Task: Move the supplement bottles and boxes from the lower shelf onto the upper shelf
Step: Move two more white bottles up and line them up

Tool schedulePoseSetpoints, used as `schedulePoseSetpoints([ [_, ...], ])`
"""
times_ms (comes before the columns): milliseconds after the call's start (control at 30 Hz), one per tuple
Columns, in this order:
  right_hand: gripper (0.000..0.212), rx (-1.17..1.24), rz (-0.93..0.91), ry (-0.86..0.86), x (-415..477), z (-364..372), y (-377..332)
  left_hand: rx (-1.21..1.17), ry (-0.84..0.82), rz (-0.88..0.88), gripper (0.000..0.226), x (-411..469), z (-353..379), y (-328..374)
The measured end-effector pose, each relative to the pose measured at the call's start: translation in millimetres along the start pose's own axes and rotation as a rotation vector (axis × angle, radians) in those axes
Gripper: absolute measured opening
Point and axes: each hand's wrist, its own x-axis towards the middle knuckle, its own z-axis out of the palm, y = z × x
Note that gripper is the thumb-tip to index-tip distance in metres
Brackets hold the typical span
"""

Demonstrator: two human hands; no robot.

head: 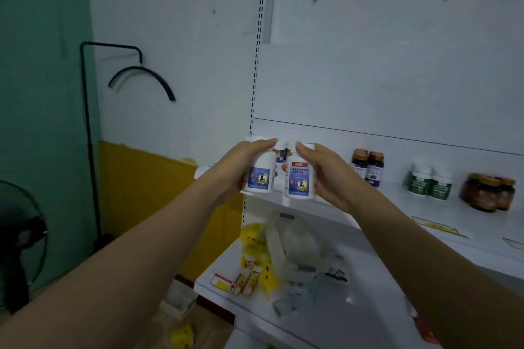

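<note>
My left hand (241, 167) grips a white supplement bottle with a blue label (259, 174). My right hand (326, 176) grips a second white bottle with a blue label and a red tag (300, 178). Both bottles are upright, side by side, at the left end of the upper shelf (397, 201). A third similar bottle (281, 153) stands behind them, partly hidden. Small red, white and yellow boxes (241, 282) lie on the lower shelf (326, 317).
Further right on the upper shelf stand dark purple bottles (368, 167), white bottles with green labels (429, 183) and brown jars (487, 193). Clear plastic bags (295, 244) and yellow packets (253, 238) lie on the lower shelf. A fan (19, 238) stands at the left.
</note>
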Motion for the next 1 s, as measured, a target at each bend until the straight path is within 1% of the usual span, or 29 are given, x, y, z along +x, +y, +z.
schedulePoseSetpoints([
  [67,0.04,0.003,-0.004,0.046,25,4,0,-0.006,-0.014,0.015,0.021,27,-18,0],
  [167,0.045,-0.039,-0.001,0.112,59,-2,4,-0.049,-0.027,-0.001,0.039,71,-34,-5],
  [200,0.045,-0.062,0.008,0.132,70,-8,7,-0.053,-0.037,-0.009,0.041,86,-35,-10],
  [300,0.045,-0.096,0.038,0.214,99,-33,18,-0.044,-0.08,-0.042,0.031,131,-33,-30],
  [400,0.041,-0.192,0.037,0.299,129,-61,25,0.012,-0.111,-0.033,0.045,181,-26,-49],
  [433,0.039,-0.226,0.033,0.317,139,-70,28,0.047,-0.118,-0.021,0.046,198,-23,-57],
  [567,0.031,-0.292,0.043,0.381,178,-110,40,0.123,-0.141,-0.021,0.042,266,-10,-79],
  [667,0.027,-0.411,0.073,0.411,203,-135,46,0.162,-0.15,-0.037,0.034,313,0,-88],
  [733,0.031,-0.47,0.078,0.453,221,-149,51,0.193,-0.141,-0.037,0.02,341,5,-94],
  [767,0.034,-0.491,0.083,0.469,229,-154,55,0.212,-0.138,-0.04,0.019,353,8,-97],
  [867,0.037,-0.527,0.124,0.508,250,-169,66,0.238,-0.126,-0.05,0.019,384,16,-111],
  [933,0.039,-0.528,0.131,0.541,263,-180,73,0.245,-0.135,-0.047,0.019,401,21,-121],
  [1000,0.038,-0.578,0.132,0.576,273,-188,78,0.239,-0.153,-0.077,0.017,415,26,-132],
])
